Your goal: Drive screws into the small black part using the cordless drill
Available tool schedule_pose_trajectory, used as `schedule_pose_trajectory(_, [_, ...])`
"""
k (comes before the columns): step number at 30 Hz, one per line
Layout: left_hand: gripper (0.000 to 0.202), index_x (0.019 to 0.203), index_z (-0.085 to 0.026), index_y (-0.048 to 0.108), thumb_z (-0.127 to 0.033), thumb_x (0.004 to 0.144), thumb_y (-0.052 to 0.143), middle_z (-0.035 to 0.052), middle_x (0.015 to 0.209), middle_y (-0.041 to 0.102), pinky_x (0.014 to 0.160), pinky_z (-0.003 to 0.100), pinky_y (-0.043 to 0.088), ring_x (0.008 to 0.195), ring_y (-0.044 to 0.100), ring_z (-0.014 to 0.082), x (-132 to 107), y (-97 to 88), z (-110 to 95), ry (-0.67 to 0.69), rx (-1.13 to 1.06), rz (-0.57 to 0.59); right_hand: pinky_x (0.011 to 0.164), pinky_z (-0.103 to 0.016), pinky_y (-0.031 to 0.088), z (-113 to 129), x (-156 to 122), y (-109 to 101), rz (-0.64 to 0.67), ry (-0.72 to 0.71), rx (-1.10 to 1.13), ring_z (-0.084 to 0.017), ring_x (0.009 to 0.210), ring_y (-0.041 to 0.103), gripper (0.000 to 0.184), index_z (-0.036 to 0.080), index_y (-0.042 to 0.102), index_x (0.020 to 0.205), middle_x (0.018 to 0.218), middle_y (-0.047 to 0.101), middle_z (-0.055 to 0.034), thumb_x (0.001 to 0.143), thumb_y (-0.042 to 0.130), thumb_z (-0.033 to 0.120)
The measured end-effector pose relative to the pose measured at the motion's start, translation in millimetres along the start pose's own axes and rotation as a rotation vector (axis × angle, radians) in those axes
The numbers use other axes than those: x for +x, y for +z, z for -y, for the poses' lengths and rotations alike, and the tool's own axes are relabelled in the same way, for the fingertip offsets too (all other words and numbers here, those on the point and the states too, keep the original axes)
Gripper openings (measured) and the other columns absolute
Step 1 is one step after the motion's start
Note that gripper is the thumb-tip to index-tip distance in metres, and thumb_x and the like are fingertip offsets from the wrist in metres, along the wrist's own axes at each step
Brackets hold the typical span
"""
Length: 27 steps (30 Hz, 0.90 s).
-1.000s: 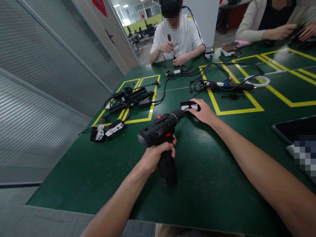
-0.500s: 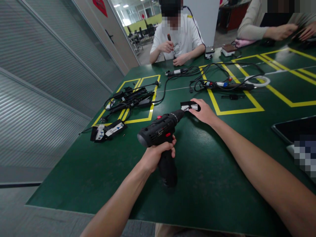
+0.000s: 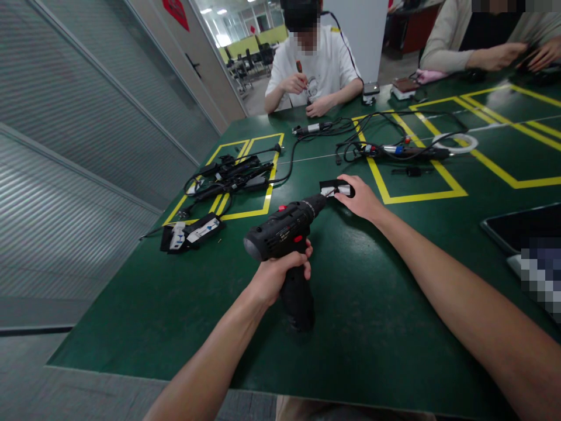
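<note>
My left hand [image 3: 280, 275] grips the handle of a black cordless drill [image 3: 284, 234], whose nose points up and to the right. The drill's tip meets a small black part with white labels [image 3: 335, 188] lying on the green table [image 3: 372, 327]. My right hand [image 3: 362, 199] presses on that part's right end and holds it down against the tabletop.
A pile of black cabled tools [image 3: 232, 175] lies in a yellow-taped box at left, with an opened black part [image 3: 190, 232] in front of it. More cables and a tool [image 3: 403, 152] lie beyond. A tablet [image 3: 521, 228] sits at right. Two other people work at the far side.
</note>
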<state>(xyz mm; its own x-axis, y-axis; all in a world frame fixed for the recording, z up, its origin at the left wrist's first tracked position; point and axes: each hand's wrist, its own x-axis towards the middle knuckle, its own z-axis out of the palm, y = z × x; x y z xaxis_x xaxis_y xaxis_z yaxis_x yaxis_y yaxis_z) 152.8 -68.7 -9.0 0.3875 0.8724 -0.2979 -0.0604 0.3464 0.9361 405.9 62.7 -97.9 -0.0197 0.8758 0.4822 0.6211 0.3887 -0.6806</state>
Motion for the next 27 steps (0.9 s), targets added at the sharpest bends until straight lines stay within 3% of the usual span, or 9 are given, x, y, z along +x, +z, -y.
schedule_pose_trajectory(27, [0.024,0.096,-0.013,0.057,-0.017,0.072,0.06,0.0014,0.085,0.057,0.056,0.024,0.044,0.053,0.056,0.0083,0.5,-1.2,2.1,0.019,0.004,0.016,0.095,-0.044,0.047,1.6,-0.8,-1.7,-0.003,-0.008,-0.009,-0.027,0.106,0.06,0.043,0.024,0.06,0.122,0.116,0.059,-0.0092,0.079,0.065,0.03])
